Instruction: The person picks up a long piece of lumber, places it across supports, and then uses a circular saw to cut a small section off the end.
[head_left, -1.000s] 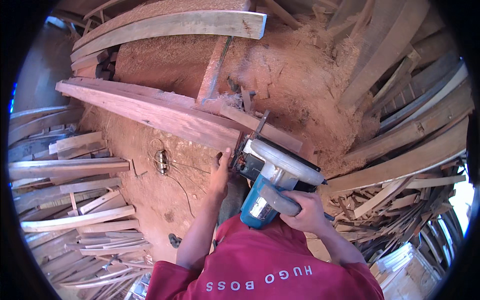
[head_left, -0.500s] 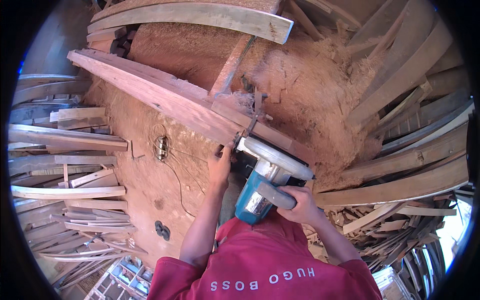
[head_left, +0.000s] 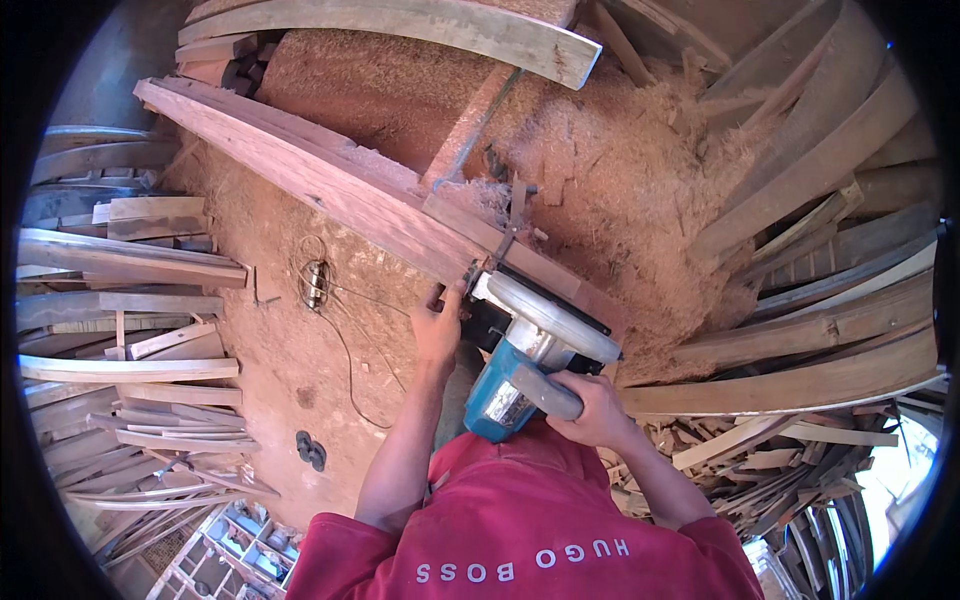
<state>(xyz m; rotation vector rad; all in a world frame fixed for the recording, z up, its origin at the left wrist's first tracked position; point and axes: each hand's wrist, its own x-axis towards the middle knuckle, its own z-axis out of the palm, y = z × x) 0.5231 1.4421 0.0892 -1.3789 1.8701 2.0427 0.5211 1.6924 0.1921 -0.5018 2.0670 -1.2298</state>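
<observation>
A circular saw point(head_left: 508, 375) with a teal motor housing and a silver blade guard sits at the near end of a long reddish wooden beam point(head_left: 300, 185). My right hand point(head_left: 595, 410) is closed around its grey rear handle. My left hand point(head_left: 437, 325) is closed at the saw's front, by the dark base plate and the beam's near edge; some of its fingertips are hidden. A narrower wooden strip point(head_left: 505, 245) lies along the beam's top, and a metal bar point(head_left: 514, 215) stands up just ahead of the saw. The blade is hidden by the guard.
Sawdust and shavings point(head_left: 620, 200) are heaped beyond the beam. A corded connector point(head_left: 316, 285) lies on the dusty ground to the left, near a dark double-lobed object point(head_left: 310, 450). Stacked boards point(head_left: 130, 260) line the left, with curved planks point(head_left: 800, 345) on the right.
The view has shifted slightly. Both hands keep their places on the saw, which stays at nearly the same spot on the beam.
</observation>
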